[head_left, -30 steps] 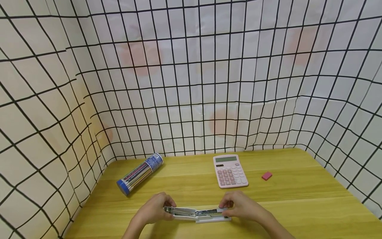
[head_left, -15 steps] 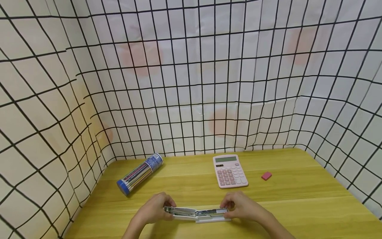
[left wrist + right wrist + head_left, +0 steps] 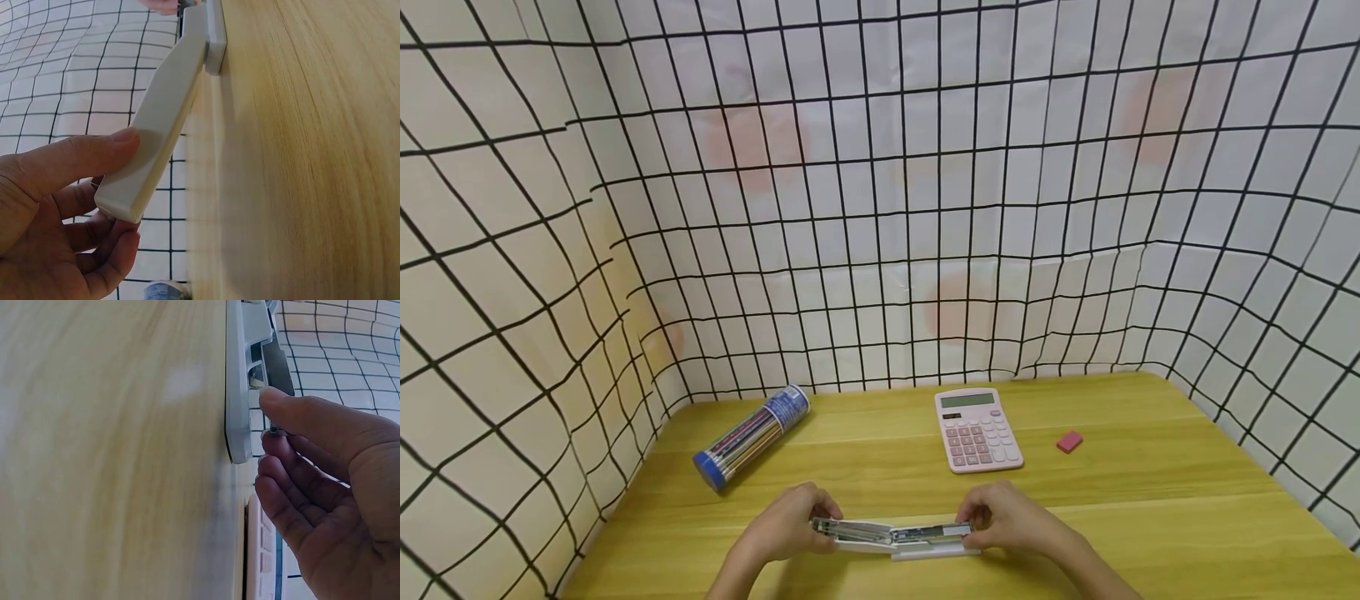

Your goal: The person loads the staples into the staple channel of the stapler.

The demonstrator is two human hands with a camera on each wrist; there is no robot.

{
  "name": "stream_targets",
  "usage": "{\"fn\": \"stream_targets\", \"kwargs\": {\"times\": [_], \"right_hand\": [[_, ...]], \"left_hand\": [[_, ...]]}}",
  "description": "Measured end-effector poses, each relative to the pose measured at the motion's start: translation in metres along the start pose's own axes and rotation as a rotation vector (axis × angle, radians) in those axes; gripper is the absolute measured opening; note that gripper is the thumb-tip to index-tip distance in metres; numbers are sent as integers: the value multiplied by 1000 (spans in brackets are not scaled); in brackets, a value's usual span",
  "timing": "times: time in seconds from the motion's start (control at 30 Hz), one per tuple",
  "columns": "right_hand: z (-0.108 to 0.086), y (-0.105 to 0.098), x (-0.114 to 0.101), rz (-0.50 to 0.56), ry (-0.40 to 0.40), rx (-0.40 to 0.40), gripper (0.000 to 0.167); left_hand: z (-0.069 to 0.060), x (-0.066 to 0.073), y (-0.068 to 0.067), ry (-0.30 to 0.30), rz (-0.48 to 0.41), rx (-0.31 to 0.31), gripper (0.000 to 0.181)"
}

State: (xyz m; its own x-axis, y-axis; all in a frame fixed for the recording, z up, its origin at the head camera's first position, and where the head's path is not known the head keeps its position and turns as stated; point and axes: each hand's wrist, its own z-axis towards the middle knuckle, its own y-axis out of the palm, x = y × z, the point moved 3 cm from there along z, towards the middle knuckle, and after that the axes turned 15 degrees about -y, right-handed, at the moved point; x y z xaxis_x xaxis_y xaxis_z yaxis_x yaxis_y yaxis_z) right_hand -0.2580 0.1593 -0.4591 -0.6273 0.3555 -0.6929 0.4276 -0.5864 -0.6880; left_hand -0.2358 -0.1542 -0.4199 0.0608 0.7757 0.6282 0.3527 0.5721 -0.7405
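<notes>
A white stapler (image 3: pixel 863 547) lies folded wide open near the table's front edge, its metal insides facing up. My left hand (image 3: pixel 790 527) holds the raised cover at its left end; in the left wrist view the thumb presses on the cover's white outer side (image 3: pixel 156 125). At the other end, my right hand (image 3: pixel 1011 521) pinches the metal staple tray. The right wrist view shows thumb and fingertips at the tip of this dark metal tray (image 3: pixel 278 369), raised above the white base (image 3: pixel 237 406). The fingers hide part of the tray's end.
Behind the stapler lies a pink calculator (image 3: pixel 977 429), with a small red eraser-like block (image 3: pixel 1070 442) to its right. A clear tube of pencils (image 3: pixel 751 437) with a blue cap lies at the back left. Grid-patterned cloth (image 3: pixel 880 208) walls the table on three sides.
My right hand has shifted slightly to the right at the end of the stapler, and a little more of the tray's end shows. My left hand and the other things have stayed put.
</notes>
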Motion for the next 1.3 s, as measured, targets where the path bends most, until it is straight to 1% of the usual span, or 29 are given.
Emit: {"fn": "stream_targets", "kwargs": {"times": [0.27, 0.5, 0.67, 1.0, 1.3], "right_hand": [[0, 0, 2, -4, 11, 6, 20], [0, 1, 3, -1, 22, 6, 20], [0, 0, 3, 3, 16, 7, 20], [-1, 0, 2, 6, 6, 6, 19], [-1, 0, 2, 6, 18, 3, 20]], "left_hand": [[0, 1, -1, -16, -10, -13, 26], [0, 0, -1, -16, -17, -15, 26], [-1, -1, -2, -28, -24, -16, 26], [-4, -3, -3, -69, 14, -8, 25], [-5, -3, -3, -61, 5, -8, 25]]}}
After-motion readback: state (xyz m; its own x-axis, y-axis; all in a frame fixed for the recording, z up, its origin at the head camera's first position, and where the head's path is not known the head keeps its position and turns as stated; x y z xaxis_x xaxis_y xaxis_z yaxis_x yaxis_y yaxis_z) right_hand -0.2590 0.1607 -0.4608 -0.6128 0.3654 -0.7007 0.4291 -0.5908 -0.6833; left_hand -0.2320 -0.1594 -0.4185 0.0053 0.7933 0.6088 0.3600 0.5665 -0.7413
